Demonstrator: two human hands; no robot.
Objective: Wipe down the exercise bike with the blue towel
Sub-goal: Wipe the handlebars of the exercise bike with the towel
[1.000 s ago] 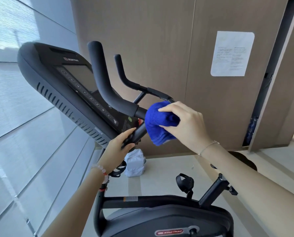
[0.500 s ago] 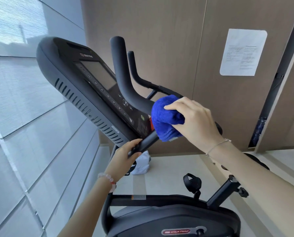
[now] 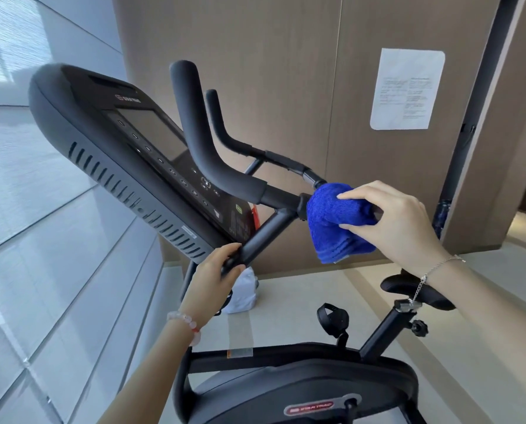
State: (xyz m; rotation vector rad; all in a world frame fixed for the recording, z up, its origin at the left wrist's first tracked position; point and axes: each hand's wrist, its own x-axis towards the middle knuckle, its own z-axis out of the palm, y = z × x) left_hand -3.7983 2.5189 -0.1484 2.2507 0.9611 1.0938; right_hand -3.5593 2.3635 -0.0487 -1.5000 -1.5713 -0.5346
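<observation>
The black exercise bike (image 3: 301,384) fills the middle of the view, its console (image 3: 127,154) tilted at upper left. My right hand (image 3: 390,218) is shut on the folded blue towel (image 3: 335,221), which is wrapped over the rear end of the handlebar (image 3: 225,175). My left hand (image 3: 212,276) grips the lower handlebar tube (image 3: 264,234) beneath the console. The handlebar end under the towel is hidden.
A glass wall runs along the left. A wooden wall with a white paper notice (image 3: 407,88) stands behind the bike. A white bag (image 3: 243,292) sits on the floor by the bike's front. The saddle (image 3: 408,289) lies under my right forearm.
My right hand slid the blue towel rearward along the handlebar, away from the console, uncovering more of the grip. My left hand kept its hold on the lower tube.
</observation>
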